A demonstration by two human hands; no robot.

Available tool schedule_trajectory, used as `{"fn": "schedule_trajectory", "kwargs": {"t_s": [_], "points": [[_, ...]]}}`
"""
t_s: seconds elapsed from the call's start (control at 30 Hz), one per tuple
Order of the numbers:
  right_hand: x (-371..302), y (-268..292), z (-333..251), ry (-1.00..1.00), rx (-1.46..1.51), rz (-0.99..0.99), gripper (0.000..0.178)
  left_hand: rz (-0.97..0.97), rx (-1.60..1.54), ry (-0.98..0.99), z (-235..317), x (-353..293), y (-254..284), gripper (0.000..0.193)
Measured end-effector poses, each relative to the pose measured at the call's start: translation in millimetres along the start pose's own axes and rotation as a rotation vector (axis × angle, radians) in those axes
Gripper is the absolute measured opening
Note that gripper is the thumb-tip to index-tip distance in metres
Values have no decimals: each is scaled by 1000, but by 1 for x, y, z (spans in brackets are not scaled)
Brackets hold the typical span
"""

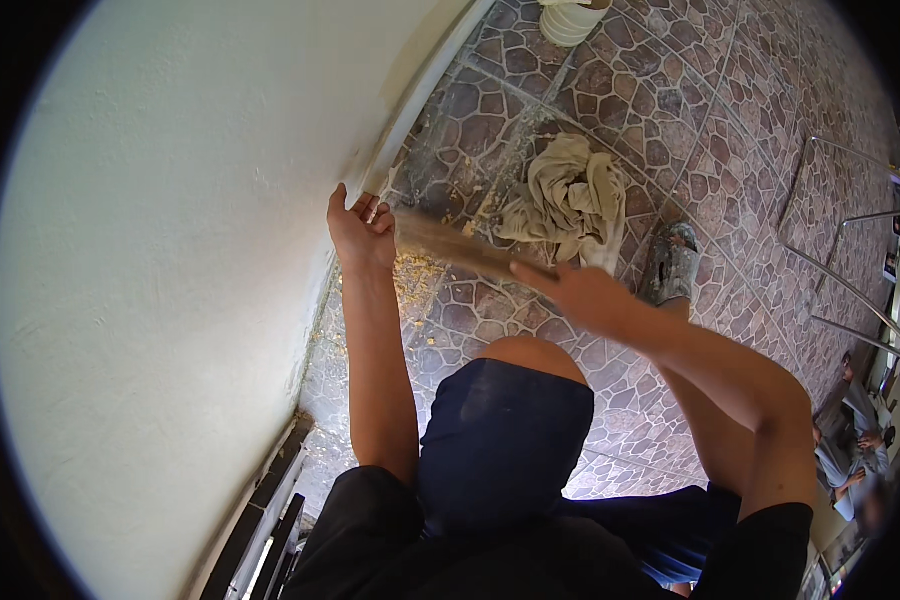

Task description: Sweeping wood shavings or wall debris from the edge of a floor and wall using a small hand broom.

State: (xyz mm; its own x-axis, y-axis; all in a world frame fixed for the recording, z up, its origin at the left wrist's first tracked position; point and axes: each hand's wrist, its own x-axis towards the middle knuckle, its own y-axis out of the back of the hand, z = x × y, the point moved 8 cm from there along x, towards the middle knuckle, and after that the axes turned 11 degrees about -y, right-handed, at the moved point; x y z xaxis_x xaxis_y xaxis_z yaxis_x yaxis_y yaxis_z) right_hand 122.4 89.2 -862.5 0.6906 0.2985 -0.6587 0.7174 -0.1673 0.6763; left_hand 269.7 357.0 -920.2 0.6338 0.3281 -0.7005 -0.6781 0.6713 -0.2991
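My right hand (pixel 592 300) grips one end of a brown wooden bar (pixel 470 252), which is smeared by motion. The bar slants up and left across the floor, its far end close to my left hand (pixel 363 235). That left hand is held against the foot of the pale wall, by the light skirting strip (pixel 410 115). Its fingers are curled in and its thumb points up; whatever they hold is hidden. Yellowish chips (pixel 415 280) and pale dust lie scattered on the floor under the bar.
A crumpled beige cloth (pixel 570 195) lies beyond the bar. My foot, in a dusty shoe (pixel 673 262), rests right of it. A white bucket (pixel 573 22) stands at the top. A metal tube frame (pixel 840 270) and seated people (pixel 855 460) are far right; dark slats (pixel 270 500) stand lower left.
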Motion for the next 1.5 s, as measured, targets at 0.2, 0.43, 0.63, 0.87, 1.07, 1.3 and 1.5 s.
{"fn": "schedule_trajectory", "kwargs": {"t_s": [0.2, 0.43, 0.63, 0.87, 1.07, 1.3, 1.5], "points": [[5, 126, 83, -408, 110, 328, 71, -27, 3, -5, 1, -4, -7, 52], [118, 105, 51, -316, 196, 350, 65, -1, 33, -31, -1, -13, -15, 54], [-3, 53, 15, -103, -14, 168, 76, -33, 11, -17, 3, -6, -10, 53], [78, 196, 112, -333, -88, 758, 57, -28, 5, -57, -2, -6, -16, 52], [157, 171, 81, -326, 23, 659, 50, -39, 10, -42, -4, -6, -23, 50], [38, 106, 62, -404, 122, 404, 68, 30, -21, -30, 1, -2, -5, 51], [149, 185, 147, -418, 12, 852, 67, -39, -48, -16, -22, -4, -22, 51]]}}
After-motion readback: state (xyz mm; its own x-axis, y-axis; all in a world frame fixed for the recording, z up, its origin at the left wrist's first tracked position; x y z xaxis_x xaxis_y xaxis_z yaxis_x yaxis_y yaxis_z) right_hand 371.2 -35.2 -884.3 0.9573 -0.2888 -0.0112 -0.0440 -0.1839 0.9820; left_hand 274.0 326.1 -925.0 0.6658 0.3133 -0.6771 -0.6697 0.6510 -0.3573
